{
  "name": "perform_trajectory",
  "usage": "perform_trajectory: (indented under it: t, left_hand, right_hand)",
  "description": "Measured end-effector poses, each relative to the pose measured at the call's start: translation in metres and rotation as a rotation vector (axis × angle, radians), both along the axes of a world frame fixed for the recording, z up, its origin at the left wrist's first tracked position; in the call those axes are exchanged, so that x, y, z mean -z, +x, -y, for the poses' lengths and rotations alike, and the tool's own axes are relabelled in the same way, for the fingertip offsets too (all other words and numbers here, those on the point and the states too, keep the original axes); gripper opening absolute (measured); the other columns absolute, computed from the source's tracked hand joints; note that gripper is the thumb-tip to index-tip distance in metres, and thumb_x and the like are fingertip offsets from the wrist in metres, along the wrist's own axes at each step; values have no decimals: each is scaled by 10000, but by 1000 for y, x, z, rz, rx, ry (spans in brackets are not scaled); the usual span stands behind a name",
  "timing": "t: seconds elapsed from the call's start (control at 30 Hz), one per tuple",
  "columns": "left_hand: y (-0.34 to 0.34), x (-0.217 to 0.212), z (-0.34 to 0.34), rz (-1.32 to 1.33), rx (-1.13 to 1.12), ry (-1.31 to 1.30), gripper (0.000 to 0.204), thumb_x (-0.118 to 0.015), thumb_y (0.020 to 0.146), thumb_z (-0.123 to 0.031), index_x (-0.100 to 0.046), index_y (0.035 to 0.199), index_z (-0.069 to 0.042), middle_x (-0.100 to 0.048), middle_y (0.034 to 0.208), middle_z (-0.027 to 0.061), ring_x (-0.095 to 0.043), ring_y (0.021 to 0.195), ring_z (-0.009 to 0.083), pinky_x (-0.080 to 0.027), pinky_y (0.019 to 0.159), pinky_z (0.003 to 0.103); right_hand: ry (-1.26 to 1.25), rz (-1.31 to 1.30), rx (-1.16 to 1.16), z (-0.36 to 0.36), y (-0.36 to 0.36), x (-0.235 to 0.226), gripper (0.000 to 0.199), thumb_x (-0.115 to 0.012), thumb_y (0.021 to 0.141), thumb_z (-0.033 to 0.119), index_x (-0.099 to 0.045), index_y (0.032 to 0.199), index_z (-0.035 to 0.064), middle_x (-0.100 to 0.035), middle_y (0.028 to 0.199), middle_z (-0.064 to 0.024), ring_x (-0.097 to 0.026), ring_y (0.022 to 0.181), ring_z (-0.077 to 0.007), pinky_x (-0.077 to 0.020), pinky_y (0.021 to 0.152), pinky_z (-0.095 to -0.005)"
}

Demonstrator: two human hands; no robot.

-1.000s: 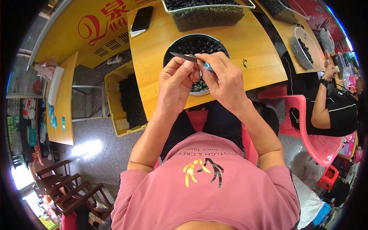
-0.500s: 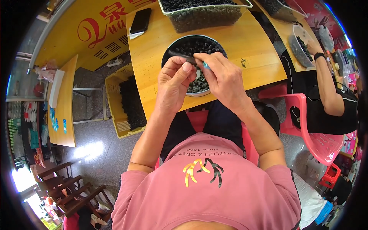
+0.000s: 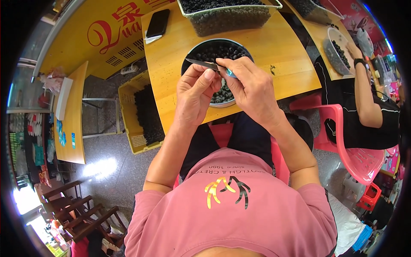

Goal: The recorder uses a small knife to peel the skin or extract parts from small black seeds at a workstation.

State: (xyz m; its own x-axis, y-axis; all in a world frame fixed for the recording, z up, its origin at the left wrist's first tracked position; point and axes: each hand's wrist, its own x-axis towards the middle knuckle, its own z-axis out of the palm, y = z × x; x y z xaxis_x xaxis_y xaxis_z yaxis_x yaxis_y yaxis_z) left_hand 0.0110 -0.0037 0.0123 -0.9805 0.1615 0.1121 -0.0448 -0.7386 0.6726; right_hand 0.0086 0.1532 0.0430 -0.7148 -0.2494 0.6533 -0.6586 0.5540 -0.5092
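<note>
My right hand [image 3: 250, 88] grips a small knife [image 3: 205, 64] with a teal handle, its blade pointing left over a round metal bowl [image 3: 191, 59] of small dark fruits. My left hand [image 3: 195, 92] is closed beside it, thumb and fingers pinched just under the blade; the piece it pinches is hidden by the fingers. Both hands hover over the bowl at the near edge of the wooden table [image 3: 274, 47].
A clear tub of dark fruits [image 3: 229, 17] stands behind the bowl, a black phone [image 3: 157, 23] at the table's far left. A yellow crate [image 3: 141, 113] sits on the floor to the left. Another person [image 3: 368, 98] sits on a pink chair [image 3: 355, 150] at the right.
The hands stay together over the bowl. The knife blade now shows pointing left past my left thumb. The person at the right has stretched an arm toward their own bowl.
</note>
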Motion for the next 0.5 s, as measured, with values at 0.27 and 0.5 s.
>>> perform_trajectory:
  t: [0.27, 0.5]
  left_hand:
    - [2, -5, -3, 26, -22, -15, 126, -628, 928, -102, -600, 1020, -20, -611, 875, 52, -542, 751, 119, -459, 714, 256]
    - [9, -10, 6, -262, 72, -134, 136, -626, 923, -88, -605, 1031, -7, -612, 855, 54, -562, 738, 121, -465, 679, 252]
  right_hand:
    - [10, -59, 4, -1, -1, 2, 284, -660, 824, -9, -650, 1102, 52, -643, 858, -104, -646, 711, -263, -504, 592, -338]
    - [94, 133, 80, -11, -11, 18, 220, -654, 850, 19, -663, 1069, 24, -646, 880, -115, -650, 757, -259, -513, 654, -337]
